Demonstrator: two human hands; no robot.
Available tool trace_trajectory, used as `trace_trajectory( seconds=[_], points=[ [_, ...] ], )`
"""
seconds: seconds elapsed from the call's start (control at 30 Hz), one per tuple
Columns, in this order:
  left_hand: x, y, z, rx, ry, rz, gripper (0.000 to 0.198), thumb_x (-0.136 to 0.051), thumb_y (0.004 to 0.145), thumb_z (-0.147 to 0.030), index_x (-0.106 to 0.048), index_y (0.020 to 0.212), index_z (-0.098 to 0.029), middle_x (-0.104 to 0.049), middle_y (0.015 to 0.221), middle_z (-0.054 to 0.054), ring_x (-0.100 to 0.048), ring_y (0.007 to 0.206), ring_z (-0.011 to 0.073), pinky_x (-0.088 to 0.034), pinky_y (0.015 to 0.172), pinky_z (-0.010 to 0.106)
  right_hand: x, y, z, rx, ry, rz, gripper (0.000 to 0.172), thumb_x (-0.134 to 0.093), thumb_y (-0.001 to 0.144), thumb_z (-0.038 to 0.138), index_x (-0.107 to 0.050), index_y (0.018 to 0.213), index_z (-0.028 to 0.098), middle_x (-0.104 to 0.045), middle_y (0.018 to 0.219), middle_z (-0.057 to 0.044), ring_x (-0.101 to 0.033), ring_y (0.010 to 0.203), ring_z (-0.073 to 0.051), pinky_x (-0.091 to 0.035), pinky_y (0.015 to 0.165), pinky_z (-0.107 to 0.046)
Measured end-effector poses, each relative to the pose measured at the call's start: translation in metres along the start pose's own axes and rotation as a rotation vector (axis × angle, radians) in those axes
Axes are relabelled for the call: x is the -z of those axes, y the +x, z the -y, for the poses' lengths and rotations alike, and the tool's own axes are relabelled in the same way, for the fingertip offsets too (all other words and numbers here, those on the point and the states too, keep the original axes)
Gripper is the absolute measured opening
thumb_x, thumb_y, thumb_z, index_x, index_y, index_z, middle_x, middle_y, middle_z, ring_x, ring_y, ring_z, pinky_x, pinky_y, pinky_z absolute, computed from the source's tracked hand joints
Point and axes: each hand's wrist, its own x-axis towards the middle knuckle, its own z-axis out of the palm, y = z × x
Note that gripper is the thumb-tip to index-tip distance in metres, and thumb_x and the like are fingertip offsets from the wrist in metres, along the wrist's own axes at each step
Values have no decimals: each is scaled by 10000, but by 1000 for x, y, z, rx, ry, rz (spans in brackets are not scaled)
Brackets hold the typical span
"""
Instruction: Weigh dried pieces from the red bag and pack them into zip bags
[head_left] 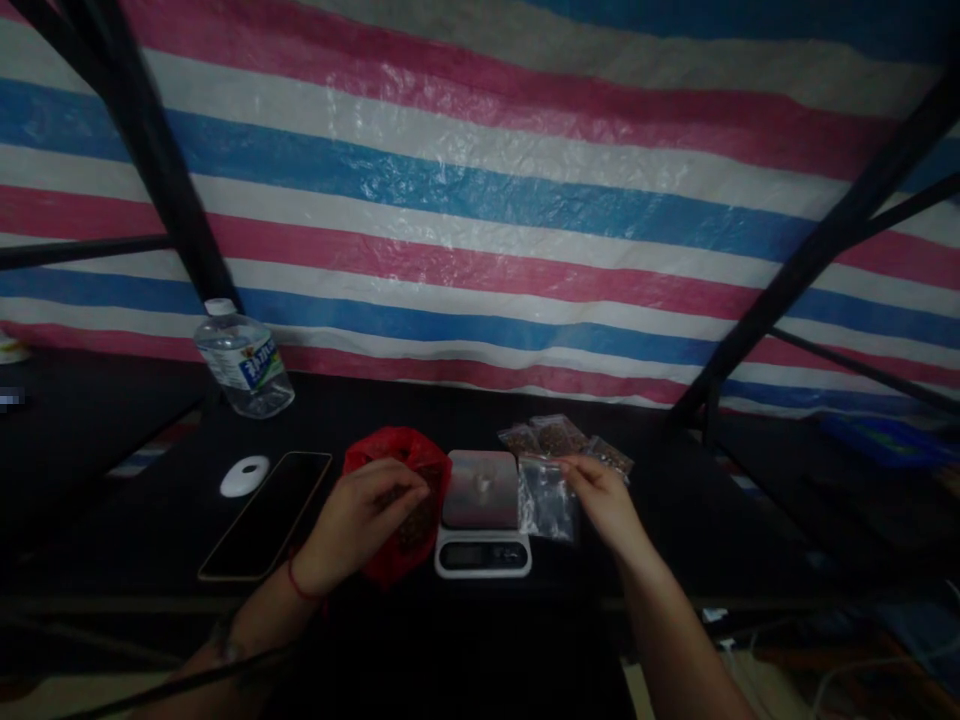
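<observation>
My left hand [369,520] is over an open red plastic bag [394,440], thumb and fingers pressed together; whatever they may pinch is too small to make out. Dark, small-grained stuff shows inside the bag. My right hand [604,500] pinches the top edge of a clear zip bag [551,505], which hangs flat and looks unfilled. Between my hands sits a kitchen scale [481,495] with a shiny square plate and a dark display at the front. Several small zip bags [561,436] with brownish contents lie behind my right hand.
A smartphone [266,515] and a white oval object [244,477] lie on the black table [150,545] to the left. A clear bottle [246,365] leans behind them. Black frame bars [795,260] slant at both sides before a striped tarp [480,220]. Something blue [877,445] lies far right.
</observation>
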Motion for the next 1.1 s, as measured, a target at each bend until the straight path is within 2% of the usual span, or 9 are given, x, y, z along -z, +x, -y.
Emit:
trace_trajectory(
  seconds=[0.1, 0.2, 0.33, 0.5, 0.63, 0.77, 0.87, 0.97, 1.1],
  points=[
    [-3, 3, 9, 14, -17, 37, 132, -574, 856, -242, -663, 778, -183, -670, 772, 3, -620, 707, 109, -465, 665, 199, 16, 8, -46, -154, -176, 70, 315, -539, 794, 419, -702, 787, 149, -705, 757, -63, -646, 731, -218, -469, 697, -311],
    [-13, -3, 15, 59, -37, 114, 155, -551, 869, -249, -661, 778, -188, -663, 755, -1, -611, 688, 107, -459, 648, 197, 15, 10, -69, -236, -456, -16, 302, -577, 764, 371, -702, 918, 143, -705, 848, -91, -652, 785, -237, -471, 723, -328],
    [-23, -8, 17, 89, -57, 207, 168, -549, 868, -265, -666, 772, -193, -665, 751, 0, -608, 684, 112, -459, 645, 203, -5, 22, -59, -77, -629, -142, 396, -551, 815, 386, -630, 1122, 149, -668, 1044, -128, -633, 952, -250, -464, 837, -351],
    [-21, 3, 11, 48, -82, 228, 150, -558, 860, -255, -667, 781, -189, -658, 743, 1, -600, 676, 110, -449, 635, 206, -37, 50, -39, -100, -663, -37, 463, -584, 810, 468, -611, 1130, 133, -678, 1023, -167, -645, 956, -278, -462, 815, -366],
    [-12, 19, -2, -6, -75, 258, 144, -569, 849, -246, -668, 768, -180, -656, 735, 8, -598, 684, 115, -444, 647, 216, -45, 59, -42, -136, -650, 20, 314, -642, 770, 344, -662, 1005, 136, -701, 925, -150, -661, 882, -264, -459, 762, -330],
    [-4, 25, -11, 4, -118, 180, 135, -570, 844, -226, -671, 771, -174, -666, 755, 15, -605, 713, 121, -449, 666, 222, -32, 55, -41, -80, -536, -56, 208, -574, 801, 272, -677, 929, 142, -698, 896, -129, -651, 871, -247, -453, 783, -328],
    [-9, 20, -12, 63, -171, 136, 141, -566, 844, -233, -674, 779, -168, -664, 754, 19, -604, 704, 121, -452, 646, 218, -26, 44, -25, -18, -243, -93, 239, -552, 815, 327, -649, 932, 142, -687, 888, -88, -637, 849, -227, -470, 792, -343],
    [-18, 13, -10, 151, -270, 129, 162, -562, 850, -275, -670, 882, -158, -668, 797, 34, -610, 708, 128, -467, 632, 219, -33, 26, 4, 25, 119, 35, 258, -605, 786, 349, -617, 959, 157, -673, 880, -50, -634, 808, -197, -498, 746, -323],
    [-20, 8, -7, 272, -451, 127, 292, -544, 864, -359, -598, 1060, -149, -643, 786, 27, -589, 654, 120, -461, 571, 212, -55, -4, 41, 16, 371, 276, 309, -691, 729, 299, -598, 1004, 196, -674, 932, -35, -648, 825, -178, -519, 721, -293]
  ],
)
